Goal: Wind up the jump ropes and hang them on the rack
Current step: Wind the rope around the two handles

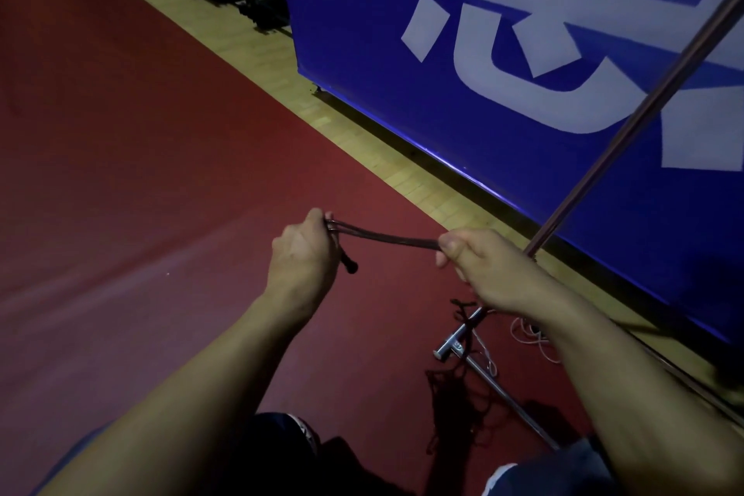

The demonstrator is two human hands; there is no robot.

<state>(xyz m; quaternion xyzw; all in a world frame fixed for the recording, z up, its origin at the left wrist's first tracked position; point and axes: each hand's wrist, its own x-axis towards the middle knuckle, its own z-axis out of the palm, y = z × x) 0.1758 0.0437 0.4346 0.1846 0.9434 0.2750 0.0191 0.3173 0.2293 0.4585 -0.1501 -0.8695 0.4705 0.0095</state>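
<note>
Head view: you're mid-wind, with a bundle of rope (pixel 386 240) stretched taut between your fists just below centre. Your left hand (pixel 300 254) is clenched on the looped end and a handle (pixel 349 264) that sticks out toward 5 o'clock. Your right hand (pixel 489 268) pinches the other end tight. The rack pole (pixel 644 109) rises toward 1 o'clock. Next, I'd judge, tie off the bundle, then lift it to the rack.

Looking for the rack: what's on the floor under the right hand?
Under the right hand, a metal base with dark cord and white cord. The hand and forearm cover part of it.
</note>
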